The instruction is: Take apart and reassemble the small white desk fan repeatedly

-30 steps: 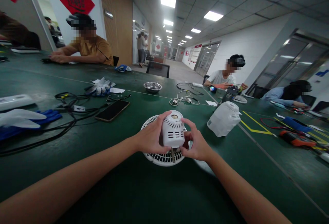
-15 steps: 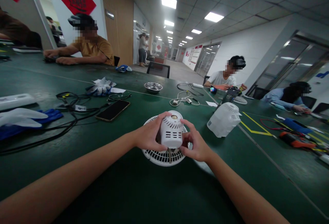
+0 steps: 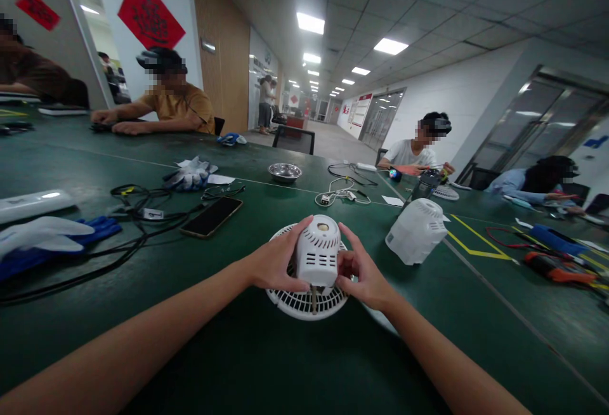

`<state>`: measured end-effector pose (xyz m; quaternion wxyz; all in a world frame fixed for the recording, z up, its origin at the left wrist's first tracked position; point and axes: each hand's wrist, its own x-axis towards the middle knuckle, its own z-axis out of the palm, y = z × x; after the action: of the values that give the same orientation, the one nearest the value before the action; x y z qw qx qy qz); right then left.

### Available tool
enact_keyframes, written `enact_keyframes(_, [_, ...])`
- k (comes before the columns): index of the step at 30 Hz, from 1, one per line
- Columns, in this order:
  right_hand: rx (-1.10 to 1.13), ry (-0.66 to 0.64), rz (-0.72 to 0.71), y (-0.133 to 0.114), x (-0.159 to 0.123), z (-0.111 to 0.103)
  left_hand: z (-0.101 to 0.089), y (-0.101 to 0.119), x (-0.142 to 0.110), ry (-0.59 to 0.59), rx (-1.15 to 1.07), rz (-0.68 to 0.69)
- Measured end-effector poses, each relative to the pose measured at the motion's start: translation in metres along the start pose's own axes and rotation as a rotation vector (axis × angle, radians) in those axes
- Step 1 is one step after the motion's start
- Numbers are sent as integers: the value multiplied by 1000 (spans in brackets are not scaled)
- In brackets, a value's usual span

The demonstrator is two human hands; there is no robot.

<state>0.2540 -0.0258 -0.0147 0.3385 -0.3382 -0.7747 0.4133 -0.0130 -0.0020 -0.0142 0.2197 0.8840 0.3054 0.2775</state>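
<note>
A white slotted fan motor housing (image 3: 320, 251) sits over a round white fan grille (image 3: 308, 307) on the green table. My left hand (image 3: 280, 259) grips the housing's left side, thumb at its lower front edge and fingers reaching up toward the top. On the opposite side, my right hand (image 3: 362, 271) holds the housing with its thumb low and index finger near the top. A thin brownish piece sticks out below the housing, over the grille. Right of my hands stands a translucent white plastic housing (image 3: 416, 232).
A phone (image 3: 212, 216), black cables (image 3: 143, 224) and gloves (image 3: 52, 237) lie to the left. Ahead are a metal bowl (image 3: 284, 172) and a white cable (image 3: 340, 194). An orange-black meter (image 3: 556, 268) lies at right. Several people sit around the table.
The camera view has tilted slightly upward, so the table and hands appear lower. Both hands keep their hold on the motor housing, which shows no clear movement over the grille.
</note>
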Motion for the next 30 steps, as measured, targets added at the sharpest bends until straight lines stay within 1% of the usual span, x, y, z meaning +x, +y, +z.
enact_keyframes(4, [44,23,59,6,2,-1,1,0,0,-3,16,-15])
enact_keyframes(7, [43,43,70,8,3,2,2,0,1,15,27,15])
enact_keyframes(11, [-61,110,83,5,3,9,1,2,2,18,28,34])
enact_keyframes(15, [-152,146,102,2,4,12,-3,7,2,-4,18,4])
enact_keyframes(21, [-195,127,104,3,4,8,-5,10,3,-23,8,-33])
enact_keyframes(23, [-158,96,90,2,2,6,-4,9,3,-16,10,-24])
enact_keyframes(27, [-39,-14,45,-3,-2,1,0,2,3,12,22,9])
enact_keyframes(30, [-72,-20,79,-7,-2,1,3,-4,3,17,19,20])
